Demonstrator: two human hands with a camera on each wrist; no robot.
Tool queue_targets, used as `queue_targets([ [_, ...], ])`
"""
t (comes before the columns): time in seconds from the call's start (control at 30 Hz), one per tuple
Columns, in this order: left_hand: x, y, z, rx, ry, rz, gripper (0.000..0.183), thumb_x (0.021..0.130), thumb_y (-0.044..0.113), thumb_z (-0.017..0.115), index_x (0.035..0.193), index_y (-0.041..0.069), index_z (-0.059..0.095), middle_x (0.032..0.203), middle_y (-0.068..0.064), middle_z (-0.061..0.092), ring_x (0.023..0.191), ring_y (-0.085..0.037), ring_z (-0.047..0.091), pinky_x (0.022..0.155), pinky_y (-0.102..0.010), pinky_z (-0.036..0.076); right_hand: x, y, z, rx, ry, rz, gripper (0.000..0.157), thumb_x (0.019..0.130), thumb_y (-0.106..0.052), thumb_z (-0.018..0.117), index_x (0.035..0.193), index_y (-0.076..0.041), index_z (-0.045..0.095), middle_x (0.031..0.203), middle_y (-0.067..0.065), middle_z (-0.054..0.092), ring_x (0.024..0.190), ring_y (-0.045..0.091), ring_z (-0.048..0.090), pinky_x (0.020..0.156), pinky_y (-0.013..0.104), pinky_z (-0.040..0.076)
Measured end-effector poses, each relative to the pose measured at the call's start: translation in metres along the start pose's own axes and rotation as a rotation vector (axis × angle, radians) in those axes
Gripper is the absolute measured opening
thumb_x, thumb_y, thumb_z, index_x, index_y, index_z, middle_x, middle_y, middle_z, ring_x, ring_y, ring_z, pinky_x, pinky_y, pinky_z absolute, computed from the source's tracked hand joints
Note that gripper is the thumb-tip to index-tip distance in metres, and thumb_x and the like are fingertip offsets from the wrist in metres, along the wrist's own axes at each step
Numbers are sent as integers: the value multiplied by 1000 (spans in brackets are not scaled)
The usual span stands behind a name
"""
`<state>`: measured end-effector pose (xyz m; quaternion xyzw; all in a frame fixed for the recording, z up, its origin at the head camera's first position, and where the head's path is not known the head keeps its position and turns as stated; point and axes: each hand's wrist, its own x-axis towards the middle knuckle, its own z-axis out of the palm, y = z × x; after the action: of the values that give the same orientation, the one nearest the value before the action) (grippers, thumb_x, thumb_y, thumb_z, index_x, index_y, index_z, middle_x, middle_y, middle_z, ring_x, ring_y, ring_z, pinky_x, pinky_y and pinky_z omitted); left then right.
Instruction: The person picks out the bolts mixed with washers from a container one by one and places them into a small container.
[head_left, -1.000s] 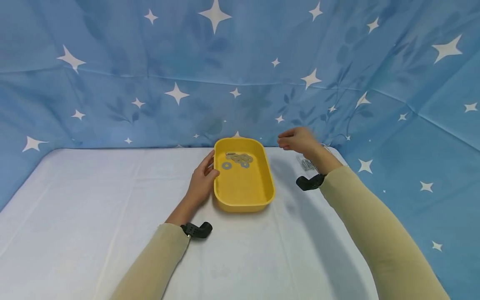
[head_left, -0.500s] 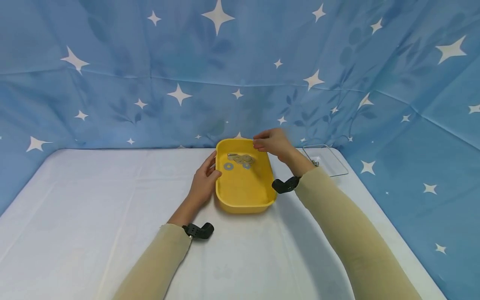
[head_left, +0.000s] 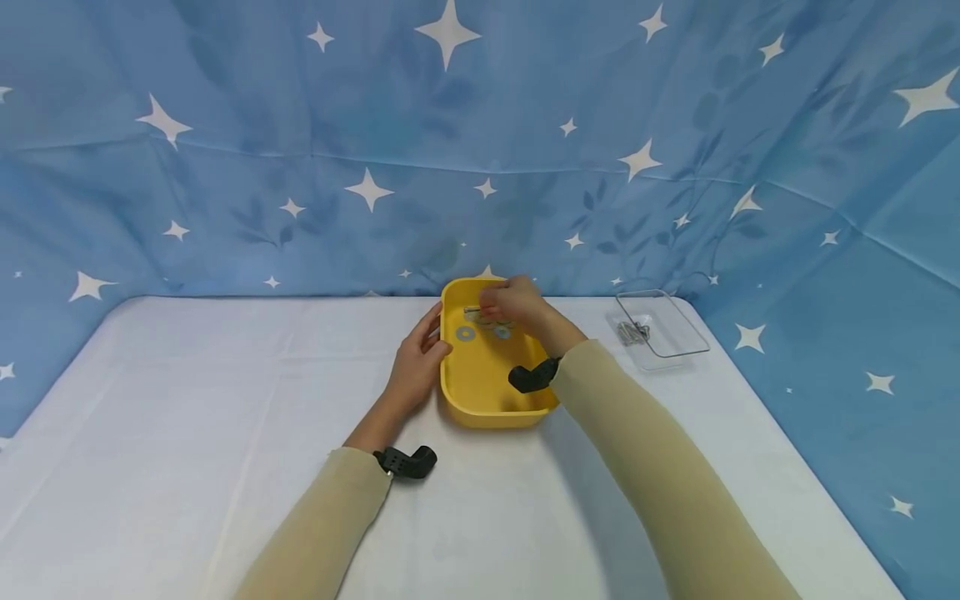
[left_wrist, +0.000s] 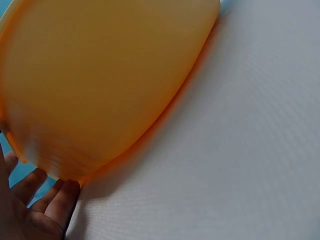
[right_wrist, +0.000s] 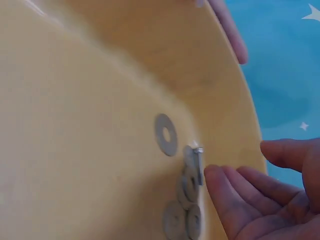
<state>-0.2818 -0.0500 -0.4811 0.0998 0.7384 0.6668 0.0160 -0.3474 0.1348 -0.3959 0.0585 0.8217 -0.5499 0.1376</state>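
Observation:
My left hand point(head_left: 414, 367) grips the left wall of a yellow tray point(head_left: 480, 387). Its thumb lies over the rim, and the fingers rest along the outside, as the left wrist view also shows. Inside the far part of the tray, my right hand point(head_left: 517, 307) hovers low over flat metal washers point(right_wrist: 166, 135) and a small bolt point(right_wrist: 198, 165). The thumb and fingers are apart in the right wrist view, with nothing visible between them. The fingertips are beside the bolt. One washer lies separate, while several others are bunched along the tray's end wall.
To the tray's right, a clear plastic box point(head_left: 660, 363) with a thin wire-like frame point(head_left: 678, 310) holds small metal pieces point(head_left: 633, 332). A white cloth point(head_left: 187, 433) covers the table. Behind it hangs a blue star-patterned curtain point(head_left: 420, 225).
My right hand has moved left from near the clear box, across the tray's rim and down into the tray. My left hand keeps its grip on the tray.

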Motion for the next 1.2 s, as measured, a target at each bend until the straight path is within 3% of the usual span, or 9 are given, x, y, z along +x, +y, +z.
queue_targets([
  [0.1,0,-1,0,-8,2,1,71,92,14,50,159,31,32,162,-6,39,148,-27,43,120,-45,40,3,5,5,44,23,31,38,98,-17,60,122,12,64,123,31,67,117,40,67,104,43,56],
  [0.4,-1,2,1,4,8,-1,72,92,14,50,159,31,31,162,-7,40,147,-27,44,120,-45,41,10,12,13,200,-17,65,42,104,-12,49,140,11,52,140,28,59,130,37,60,109,41,52],
  [0.87,-1,2,1,20,13,-15,71,93,16,50,159,32,32,162,-4,41,146,-25,45,121,-42,40,12,6,25,272,-14,128,41,105,-13,49,141,5,53,139,23,61,127,34,63,106,37,54],
  [1.03,-1,2,1,3,3,4,71,94,12,50,160,30,31,162,-8,40,146,-28,45,120,-44,40,14,5,34,236,-40,116,36,103,-9,48,132,9,60,131,25,65,114,32,69,105,38,55],
  [1.2,-1,2,1,0,1,10,70,94,13,50,160,30,31,162,-6,39,147,-27,44,120,-42,40,17,5,44,241,-30,107,31,101,-7,53,127,8,61,115,20,69,90,22,70,99,37,58],
])
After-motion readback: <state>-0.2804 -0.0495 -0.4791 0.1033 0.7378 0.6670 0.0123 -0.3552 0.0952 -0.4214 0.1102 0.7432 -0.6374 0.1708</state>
